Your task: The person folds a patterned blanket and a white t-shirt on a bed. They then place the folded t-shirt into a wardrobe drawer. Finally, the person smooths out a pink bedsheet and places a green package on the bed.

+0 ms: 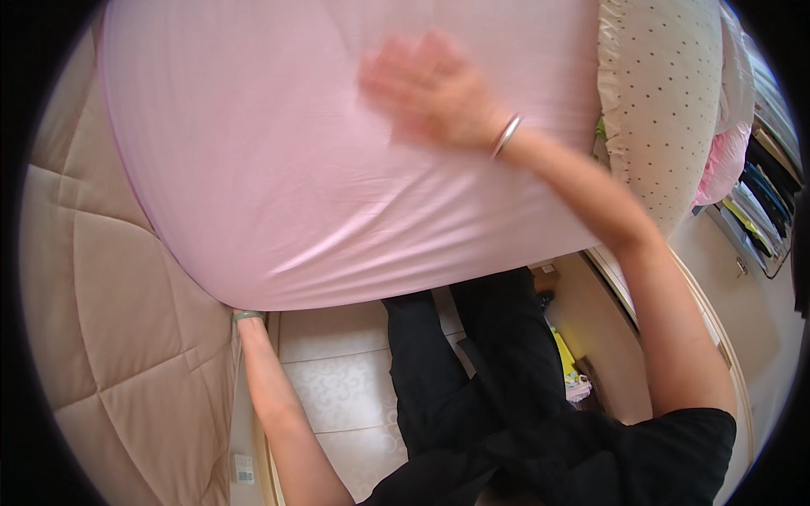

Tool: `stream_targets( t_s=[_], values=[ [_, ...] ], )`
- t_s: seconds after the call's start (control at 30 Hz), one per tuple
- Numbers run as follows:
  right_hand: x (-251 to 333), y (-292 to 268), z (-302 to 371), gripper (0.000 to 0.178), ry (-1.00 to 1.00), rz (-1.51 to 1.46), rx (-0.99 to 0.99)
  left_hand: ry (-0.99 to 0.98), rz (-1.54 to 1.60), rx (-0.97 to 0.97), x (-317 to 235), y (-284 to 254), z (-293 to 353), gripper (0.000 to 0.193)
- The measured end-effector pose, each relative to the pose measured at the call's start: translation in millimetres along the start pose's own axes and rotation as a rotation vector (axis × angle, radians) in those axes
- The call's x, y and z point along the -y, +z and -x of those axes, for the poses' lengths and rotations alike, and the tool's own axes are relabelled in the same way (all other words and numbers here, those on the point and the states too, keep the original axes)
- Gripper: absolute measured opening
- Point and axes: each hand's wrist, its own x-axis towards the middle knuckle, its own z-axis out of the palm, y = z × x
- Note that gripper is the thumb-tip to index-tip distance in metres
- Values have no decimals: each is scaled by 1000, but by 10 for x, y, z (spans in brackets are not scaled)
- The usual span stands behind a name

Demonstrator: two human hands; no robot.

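Observation:
A pink fitted sheet (245, 169) covers the bed in front of me, with creases fanning out along its near edge. Over its upper middle, my right hand (430, 88) is flat with the fingers stretched out, blurred by motion and holding nothing. I cannot tell whether it touches the cloth. A silver bangle (508, 135) circles that wrist. My left hand (240, 312) reaches under the sheet's near left corner, so its fingers are hidden. A green bangle (248, 315) shows on that wrist.
Beige quilted padding (126, 295) runs along the left side. A dotted cream pillow (662, 101) with a ruffled edge lies at the right, beside pink bedding (723, 169). Folded clothes (751, 215) sit farther right. Below are the tiled floor (337, 388) and yellow items (564, 358).

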Motion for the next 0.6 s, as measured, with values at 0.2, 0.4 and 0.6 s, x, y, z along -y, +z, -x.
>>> stream_targets(
  t_s=[0.2,0.4,0.6],
  values=[
    [1818,700,1394,52,-446,-510,300,202,-312,-369,116,380,1024,46],
    [1634,85,1643,29,-229,-805,103,1155,-827,-211,276,1123,2081,41],
    [-500,-680,844,39,626,-199,-540,1982,-1266,425,383,3945,2515,46]
  ],
)
